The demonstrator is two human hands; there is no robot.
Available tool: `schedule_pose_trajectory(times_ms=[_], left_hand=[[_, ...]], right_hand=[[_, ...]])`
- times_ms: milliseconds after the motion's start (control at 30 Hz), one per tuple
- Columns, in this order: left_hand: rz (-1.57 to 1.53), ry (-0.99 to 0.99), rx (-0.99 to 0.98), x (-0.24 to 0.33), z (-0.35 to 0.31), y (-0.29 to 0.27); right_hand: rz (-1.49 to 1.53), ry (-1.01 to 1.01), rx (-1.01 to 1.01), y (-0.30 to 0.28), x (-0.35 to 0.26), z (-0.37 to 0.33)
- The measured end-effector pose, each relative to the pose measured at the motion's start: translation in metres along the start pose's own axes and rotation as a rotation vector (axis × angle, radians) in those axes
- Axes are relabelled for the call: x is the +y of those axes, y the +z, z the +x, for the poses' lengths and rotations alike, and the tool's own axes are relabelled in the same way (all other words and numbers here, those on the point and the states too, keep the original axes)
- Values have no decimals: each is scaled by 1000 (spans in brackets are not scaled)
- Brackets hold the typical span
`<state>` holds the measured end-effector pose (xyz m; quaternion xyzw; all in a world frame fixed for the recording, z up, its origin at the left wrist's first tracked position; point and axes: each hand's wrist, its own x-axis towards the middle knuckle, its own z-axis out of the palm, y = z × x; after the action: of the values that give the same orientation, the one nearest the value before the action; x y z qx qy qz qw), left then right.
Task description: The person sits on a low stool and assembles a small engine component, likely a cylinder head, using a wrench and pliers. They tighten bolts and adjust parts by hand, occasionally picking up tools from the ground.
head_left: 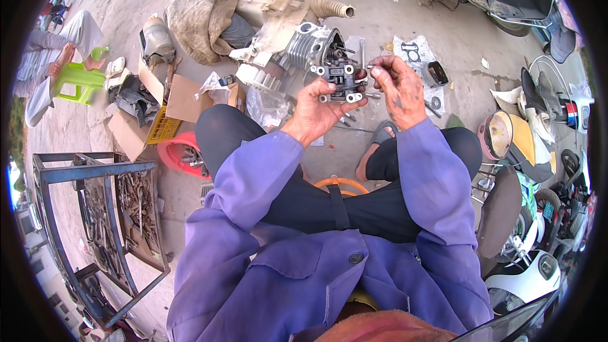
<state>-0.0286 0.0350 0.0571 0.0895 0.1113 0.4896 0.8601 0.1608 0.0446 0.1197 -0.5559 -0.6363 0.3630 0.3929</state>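
My left hand [311, 111] grips a metal cylinder head [342, 77], thumb and fingers wrapped round its near edge. Dark rocker parts sit across the top of it. Just to its right my right hand [403, 88] is raised with thumb and fingertips pinched together. A small metal piece seems to be in that pinch, too small to name. Right behind the cylinder head lies the engine [305, 48], with its finned cylinder and studs pointing toward me. A gasket [412, 52] rests on a light sheet beyond my right hand, beside a black square part [436, 73].
A red basin [180, 153] with metal parts stands by my left knee, near cardboard boxes [188, 97]. A blue metal rack [95, 174] of tools is at the left. Scooter parts [510, 133] crowd the right. A person sits near a green stool [80, 81].
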Motion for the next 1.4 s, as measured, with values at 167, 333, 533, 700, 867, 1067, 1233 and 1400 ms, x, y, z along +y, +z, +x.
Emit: schedule_pose_trajectory(times_ms=[167, 333, 533, 700, 867, 1067, 1233, 1400], left_hand=[[62, 34, -16, -1, 3, -4], [162, 107, 26, -3, 3, -2], [183, 96, 67, -6, 7, -10], [152, 82, 96, -7, 9, -9], [104, 49, 96, -6, 11, -11], [75, 25, 111, -6, 13, -10], [31, 18, 129, -7, 14, -8], [32, 2, 130, -6, 13, -5]], right_hand=[[74, 37, -12, -1, 6, -1], [215, 121, -8, -4, 8, -2], [243, 118, -3, -4, 12, -3], [235, 100, -7, -4, 14, -3], [221, 93, -20, -6, 18, -2], [186, 90, -31, -9, 17, -2], [199, 99, -28, -9, 17, -3], [196, 97, -10, -10, 19, -4]])
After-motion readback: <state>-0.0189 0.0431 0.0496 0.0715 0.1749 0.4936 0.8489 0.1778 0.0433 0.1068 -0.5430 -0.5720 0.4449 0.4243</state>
